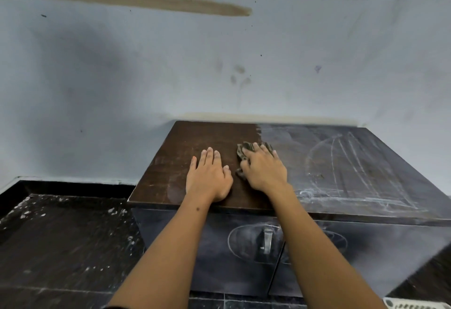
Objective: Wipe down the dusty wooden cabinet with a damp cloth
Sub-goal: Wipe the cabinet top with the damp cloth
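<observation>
Dark brown wood grain shows clean on the left half of the low rectangular wooden cabinet, where the left hand lies flat, fingers straight, holding nothing. Just right of it the right hand presses on a crumpled, grimy grey-brown cloth, fingers spread and bent over its folds. Beyond that grip, to the right, the top is grey with streaked dust. Below the wrists a metal door handle hangs on the dusty front. A stained pale wall rises behind; speckled dark floor tiles lie to the left.
</observation>
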`<state>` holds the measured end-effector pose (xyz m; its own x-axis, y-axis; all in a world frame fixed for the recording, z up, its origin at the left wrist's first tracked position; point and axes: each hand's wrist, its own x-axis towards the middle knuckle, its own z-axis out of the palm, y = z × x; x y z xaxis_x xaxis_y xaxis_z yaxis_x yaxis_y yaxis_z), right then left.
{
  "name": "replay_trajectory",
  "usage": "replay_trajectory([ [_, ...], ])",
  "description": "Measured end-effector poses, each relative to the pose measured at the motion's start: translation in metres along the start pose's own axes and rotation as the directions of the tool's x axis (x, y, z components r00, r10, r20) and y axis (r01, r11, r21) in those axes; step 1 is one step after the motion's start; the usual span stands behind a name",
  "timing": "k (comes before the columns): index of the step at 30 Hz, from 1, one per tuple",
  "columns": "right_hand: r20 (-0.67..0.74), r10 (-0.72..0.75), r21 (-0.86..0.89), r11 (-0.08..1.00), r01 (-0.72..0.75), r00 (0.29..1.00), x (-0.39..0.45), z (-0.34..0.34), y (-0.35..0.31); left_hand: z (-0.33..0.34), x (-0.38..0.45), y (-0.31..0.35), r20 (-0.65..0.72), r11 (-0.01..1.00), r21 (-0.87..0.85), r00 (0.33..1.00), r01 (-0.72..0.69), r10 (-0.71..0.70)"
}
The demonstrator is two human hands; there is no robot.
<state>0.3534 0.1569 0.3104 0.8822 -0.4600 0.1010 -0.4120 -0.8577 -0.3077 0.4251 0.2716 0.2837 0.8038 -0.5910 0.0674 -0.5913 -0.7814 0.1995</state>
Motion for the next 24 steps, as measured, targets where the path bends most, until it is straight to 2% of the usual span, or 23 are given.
replay_trajectory([
  [3,-0.006,0.001,-0.003,1.0,-0.001,1.0,-0.004,0.0,0.001,0.0,0.0,0.0,-0.01,1.0,-0.001,1.0,-0.004,0.004],
  [9,-0.206,-0.059,-0.052,0.997,0.049,0.977,-0.101,0.018,0.008,0.003,0.0,0.0,-0.032,1.0,0.004,0.999,-0.003,0.003],
  [13,-0.143,-0.056,-0.022,0.998,0.053,0.988,-0.075,0.009,0.007,0.001,-0.001,0.001,-0.016,1.0,0.006,1.0,0.006,-0.006],
  [16,-0.016,-0.019,-0.02,1.0,0.018,1.0,-0.033,-0.005,-0.002,-0.002,-0.004,0.001,0.012,1.0,0.008,1.0,0.009,-0.009],
  [18,0.019,-0.001,-0.037,0.999,0.001,1.0,-0.026,-0.008,-0.004,-0.005,-0.005,0.001,0.02,1.0,0.002,1.0,0.006,-0.006],
  [20,-0.018,-0.006,-0.037,0.999,0.006,1.0,-0.042,-0.004,-0.001,-0.004,-0.004,0.001,0.018,1.0,0.003,1.0,0.007,-0.007],
  [24,-0.179,-0.062,-0.104,0.994,0.044,0.982,-0.106,0.013,0.01,0.001,-0.002,0.001,-0.006,1.0,0.009,1.0,0.018,-0.018],
])
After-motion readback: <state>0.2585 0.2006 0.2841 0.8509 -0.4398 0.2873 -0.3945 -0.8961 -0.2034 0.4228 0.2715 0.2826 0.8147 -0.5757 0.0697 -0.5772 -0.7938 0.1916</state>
